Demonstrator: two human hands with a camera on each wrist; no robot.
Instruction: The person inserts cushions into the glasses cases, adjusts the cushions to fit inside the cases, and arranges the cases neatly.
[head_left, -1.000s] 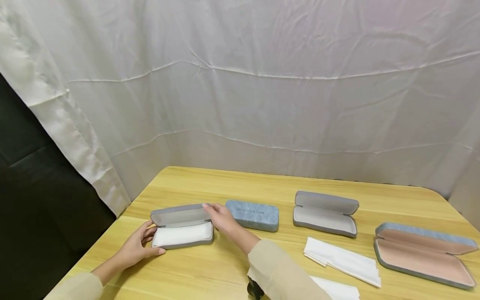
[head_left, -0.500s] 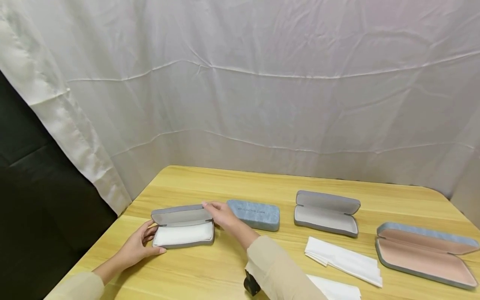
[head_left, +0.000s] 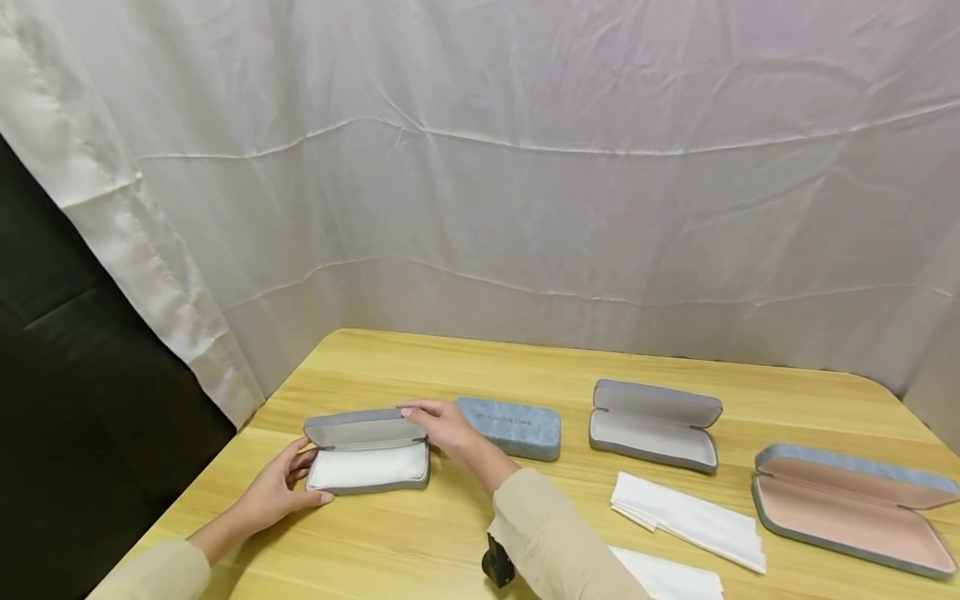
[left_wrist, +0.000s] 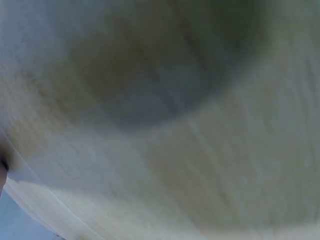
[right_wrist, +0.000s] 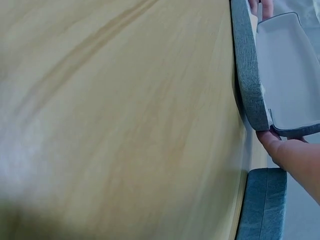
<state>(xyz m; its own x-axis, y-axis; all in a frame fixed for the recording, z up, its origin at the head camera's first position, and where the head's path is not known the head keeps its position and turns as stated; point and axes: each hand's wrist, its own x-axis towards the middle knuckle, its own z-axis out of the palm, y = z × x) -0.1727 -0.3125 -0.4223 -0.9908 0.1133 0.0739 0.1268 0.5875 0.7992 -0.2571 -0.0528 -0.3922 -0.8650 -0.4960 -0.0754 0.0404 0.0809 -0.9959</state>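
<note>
At the left of the table in the head view, a grey glasses case [head_left: 358, 431] lies with its lid raised. A folded white cloth [head_left: 367, 467] fills its lower half. My left hand [head_left: 270, 493] grips the left end, thumb at the front corner and fingers round the side. On the lid's right end, my right hand [head_left: 446, 431] pinches the edge between thumb and fingers. The right wrist view also catches the case [right_wrist: 250, 75] with the right hand [right_wrist: 297, 157] at its end. Only blurred tabletop and a sliver of finger appear in the left wrist view.
A closed blue glasses case [head_left: 510, 427] sits just right of the right hand. Farther right stand an opened grey case [head_left: 652, 433] and an opened blue case [head_left: 847, 517] with pink lining. Two white cloths, one folded [head_left: 686, 521] and one nearer [head_left: 667, 577], lie in front.
The right hand's fingertips have shifted slightly left along the lid's top edge. The left hand keeps its hold on the case, and the other cases and cloths stay where they were.
</note>
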